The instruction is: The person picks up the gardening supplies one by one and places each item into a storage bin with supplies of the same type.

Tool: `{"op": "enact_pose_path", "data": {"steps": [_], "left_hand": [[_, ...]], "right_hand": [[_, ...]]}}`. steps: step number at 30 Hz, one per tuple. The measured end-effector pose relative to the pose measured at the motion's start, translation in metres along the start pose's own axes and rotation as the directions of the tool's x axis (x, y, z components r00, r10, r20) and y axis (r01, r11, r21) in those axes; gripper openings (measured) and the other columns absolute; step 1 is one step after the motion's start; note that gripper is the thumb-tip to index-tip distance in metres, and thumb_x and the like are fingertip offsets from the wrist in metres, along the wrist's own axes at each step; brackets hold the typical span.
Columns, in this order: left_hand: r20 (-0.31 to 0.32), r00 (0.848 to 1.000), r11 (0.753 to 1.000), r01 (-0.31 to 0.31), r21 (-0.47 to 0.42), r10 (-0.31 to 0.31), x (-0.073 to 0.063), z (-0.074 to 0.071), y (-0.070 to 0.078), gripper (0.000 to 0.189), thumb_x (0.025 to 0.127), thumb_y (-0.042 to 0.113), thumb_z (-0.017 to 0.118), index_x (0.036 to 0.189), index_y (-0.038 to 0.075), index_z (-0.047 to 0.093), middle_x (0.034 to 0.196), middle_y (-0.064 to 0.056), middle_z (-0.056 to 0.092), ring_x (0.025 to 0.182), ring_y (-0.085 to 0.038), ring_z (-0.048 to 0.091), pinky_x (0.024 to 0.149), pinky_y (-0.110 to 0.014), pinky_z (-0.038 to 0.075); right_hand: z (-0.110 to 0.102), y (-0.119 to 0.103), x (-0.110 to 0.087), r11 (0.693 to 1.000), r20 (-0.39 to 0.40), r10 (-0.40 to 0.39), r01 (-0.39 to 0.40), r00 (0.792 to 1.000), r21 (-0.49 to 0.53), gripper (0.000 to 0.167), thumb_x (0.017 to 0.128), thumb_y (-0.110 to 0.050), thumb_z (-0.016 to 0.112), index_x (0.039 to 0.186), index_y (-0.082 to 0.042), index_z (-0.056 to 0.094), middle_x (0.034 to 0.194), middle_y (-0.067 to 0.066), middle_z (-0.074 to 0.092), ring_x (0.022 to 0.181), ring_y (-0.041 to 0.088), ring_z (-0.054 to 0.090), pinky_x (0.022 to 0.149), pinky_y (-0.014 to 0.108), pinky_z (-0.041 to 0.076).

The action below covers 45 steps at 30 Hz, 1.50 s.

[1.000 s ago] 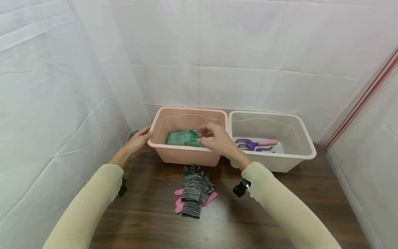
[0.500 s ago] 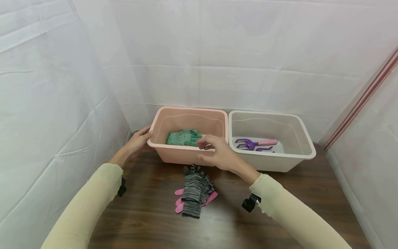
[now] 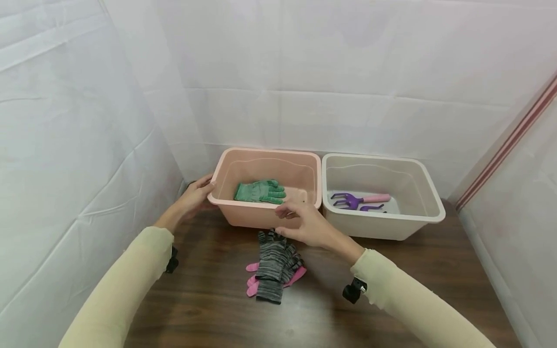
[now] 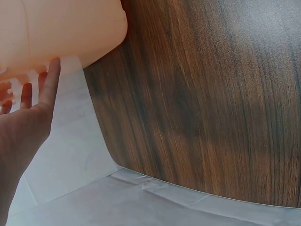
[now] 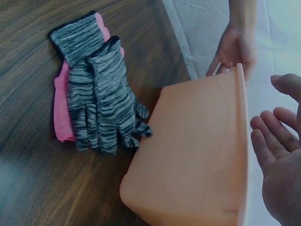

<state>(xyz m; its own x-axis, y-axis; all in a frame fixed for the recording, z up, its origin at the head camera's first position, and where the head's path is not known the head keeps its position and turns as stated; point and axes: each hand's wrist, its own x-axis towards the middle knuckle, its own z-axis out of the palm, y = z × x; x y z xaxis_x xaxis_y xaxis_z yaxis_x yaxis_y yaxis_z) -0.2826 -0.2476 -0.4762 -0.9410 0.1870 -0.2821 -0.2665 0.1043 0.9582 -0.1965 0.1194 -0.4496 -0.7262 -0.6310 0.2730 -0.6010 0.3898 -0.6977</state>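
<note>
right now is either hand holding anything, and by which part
The right hand holds nothing. The left hand touches the left end of the pink bin near its rim; whether it grips cannot be told.

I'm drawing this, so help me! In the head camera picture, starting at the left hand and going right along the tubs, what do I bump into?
Left hand, peach tub with a green glove in it, whitish tub with a purple claw tool in it, red stripes at the far right.

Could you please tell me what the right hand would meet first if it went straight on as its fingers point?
The right hand would probably meet the peach bin first, at its near side, though depth is unclear.
</note>
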Motion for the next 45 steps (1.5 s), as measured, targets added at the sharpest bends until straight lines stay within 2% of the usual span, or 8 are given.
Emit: {"op": "enact_pose_path", "data": {"steps": [5, 13, 21, 29, 36, 45], "left_hand": [[0.01, 1.0, 1.0, -0.003, 0.011, 0.003, -0.003, 0.0, 0.001, 0.063, 0.116, 0.026, 0.042, 0.172, 0.014, 0.016, 0.174, -0.021, 0.019, 0.151, -0.047, 0.034, 0.114, -0.068, 0.04], [0.011, 1.0, 1.0, -0.008, -0.013, 0.008, -0.005, 0.003, -0.002, 0.063, 0.116, 0.024, 0.042, 0.171, 0.012, 0.015, 0.174, -0.021, 0.017, 0.152, -0.047, 0.032, 0.113, -0.069, 0.04], [0.02, 1.0, 1.0, -0.015, 0.001, 0.015, -0.005, 0.003, -0.001, 0.062, 0.117, 0.024, 0.04, 0.172, 0.012, 0.013, 0.174, -0.022, 0.017, 0.152, -0.047, 0.034, 0.112, -0.068, 0.042], [0.026, 1.0, 1.0, -0.012, -0.008, 0.012, -0.005, 0.003, -0.002, 0.063, 0.117, 0.023, 0.041, 0.172, 0.013, 0.011, 0.174, -0.022, 0.015, 0.152, -0.048, 0.032, 0.112, -0.068, 0.042], [0.06, 0.997, 0.998, -0.057, -0.002, 0.057, -0.006, 0.003, -0.005, 0.061, 0.117, 0.023, 0.038, 0.171, 0.01, 0.014, 0.172, -0.025, 0.017, 0.151, -0.05, 0.031, 0.11, -0.072, 0.042], [0.062, 0.996, 0.998, -0.058, 0.009, 0.057, -0.007, 0.001, -0.005, 0.062, 0.117, 0.024, 0.04, 0.172, 0.012, 0.013, 0.173, -0.023, 0.017, 0.152, -0.049, 0.031, 0.111, -0.074, 0.039]], "right_hand": [[0.009, 0.007, -0.003, 1.0, 0.042, 0.013, -0.013, 0.999, -0.02, 0.044, 0.096, -0.023, 0.083, 0.133, -0.006, 0.067, 0.126, 0.01, 0.071, 0.117, 0.02, 0.067, 0.103, 0.037, 0.056], [0.026, 0.022, -0.009, 0.999, 0.076, 0.008, -0.011, 0.997, 0.046, 0.05, 0.094, -0.019, 0.084, 0.135, 0.001, 0.064, 0.13, 0.016, 0.068, 0.123, 0.025, 0.066, 0.106, 0.039, 0.056], [0.049, 0.043, -0.017, 0.999, 0.043, 0.034, -0.035, 0.998, 0.012, 0.049, 0.092, -0.025, 0.085, 0.135, -0.007, 0.067, 0.127, 0.003, 0.07, 0.12, 0.021, 0.066, 0.104, 0.038, 0.056], [0.065, 0.061, -0.019, 0.995, 0.024, 0.087, -0.088, 0.996, 0.043, 0.055, 0.091, -0.026, 0.086, 0.136, 0.0, 0.066, 0.128, 0.015, 0.07, 0.116, 0.037, 0.067, 0.101, 0.047, 0.057], [0.078, 0.068, -0.026, 0.99, 0.004, 0.136, -0.136, 0.991, 0.041, 0.054, 0.09, -0.026, 0.088, 0.135, -0.003, 0.068, 0.128, 0.014, 0.07, 0.115, 0.029, 0.068, 0.1, 0.045, 0.058], [0.09, 0.073, -0.033, 0.98, 0.048, 0.185, -0.188, 0.982, 0.068, 0.063, 0.089, -0.034, 0.089, 0.138, 0.0, 0.066, 0.132, 0.014, 0.069, 0.121, 0.027, 0.066, 0.104, 0.045, 0.056]]}}
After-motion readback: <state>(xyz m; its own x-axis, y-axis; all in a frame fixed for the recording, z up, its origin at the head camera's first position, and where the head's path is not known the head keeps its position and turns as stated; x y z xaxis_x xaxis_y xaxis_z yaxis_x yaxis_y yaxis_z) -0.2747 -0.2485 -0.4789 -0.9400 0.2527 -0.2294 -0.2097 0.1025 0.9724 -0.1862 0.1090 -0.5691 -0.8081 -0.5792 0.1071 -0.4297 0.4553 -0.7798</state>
